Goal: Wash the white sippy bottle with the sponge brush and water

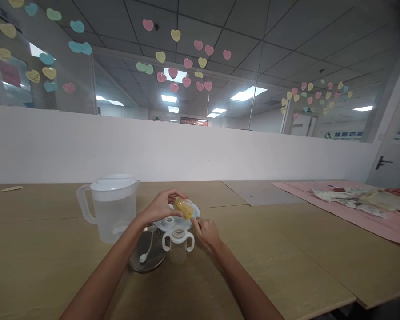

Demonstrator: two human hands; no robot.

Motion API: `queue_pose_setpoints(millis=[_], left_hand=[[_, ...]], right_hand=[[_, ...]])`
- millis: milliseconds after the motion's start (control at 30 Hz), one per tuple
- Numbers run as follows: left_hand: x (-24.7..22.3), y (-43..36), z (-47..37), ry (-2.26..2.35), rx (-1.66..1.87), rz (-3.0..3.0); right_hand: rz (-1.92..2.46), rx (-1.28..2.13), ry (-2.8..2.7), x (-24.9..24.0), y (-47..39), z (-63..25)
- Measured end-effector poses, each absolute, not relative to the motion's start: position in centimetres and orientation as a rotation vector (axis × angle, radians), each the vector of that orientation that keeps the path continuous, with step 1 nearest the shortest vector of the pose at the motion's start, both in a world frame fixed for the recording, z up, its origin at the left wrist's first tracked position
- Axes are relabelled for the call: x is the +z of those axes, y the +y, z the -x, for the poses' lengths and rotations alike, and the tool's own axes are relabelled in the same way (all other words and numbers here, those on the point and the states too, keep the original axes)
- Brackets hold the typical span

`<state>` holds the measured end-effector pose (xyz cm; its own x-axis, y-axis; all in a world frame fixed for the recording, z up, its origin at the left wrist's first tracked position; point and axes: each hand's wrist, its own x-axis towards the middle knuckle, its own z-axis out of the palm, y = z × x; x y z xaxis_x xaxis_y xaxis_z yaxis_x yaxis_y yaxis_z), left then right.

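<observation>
My left hand point(165, 206) is closed around a rounded, shiny yellow piece point(184, 208), perhaps a clear cap with something yellow inside. Fingers of my right hand point(206, 231) pinch together at the lower right edge of that piece; what they grip is too small to make out. Below both hands stands a clear baby bottle point(178, 249), upright, without a lid, with white handles on both sides. Behind it a white plate point(195, 213) bears a white ring-shaped part point(168, 222). A straw with a weighted white end point(146, 253) lies on a round metal tray point(150, 265) at the left.
A lidded clear pitcher point(115, 209) stands left of my left forearm. Far right, a pink cloth point(363, 222) carries crumpled fabric point(356, 200). A thin pale oval piece point(12, 188) lies at the far left. Behind the wooden table point(270, 262) runs a white wall point(186, 153).
</observation>
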<state>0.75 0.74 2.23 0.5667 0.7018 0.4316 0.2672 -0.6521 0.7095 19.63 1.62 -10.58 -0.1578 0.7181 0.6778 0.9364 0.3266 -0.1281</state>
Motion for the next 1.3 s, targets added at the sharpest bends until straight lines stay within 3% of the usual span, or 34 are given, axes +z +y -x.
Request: queue_pose_setpoints(millis=[267,800,1300], left_hand=[[2.3,1.2,0.7,0.739,0.926,-2.095],[4.7,-1.9,0.0,0.834,0.859,-2.353],[3.3,-0.6,1.1,0.748,0.919,-2.242]], right_hand=[[1.247,-0.399,-1.924,-10.3,0.9,-19.0],[1.515,-0.425,-1.866,-10.1,0.8,-18.7],[1.156,0.015,-1.872,-10.1,0.3,-18.6]])
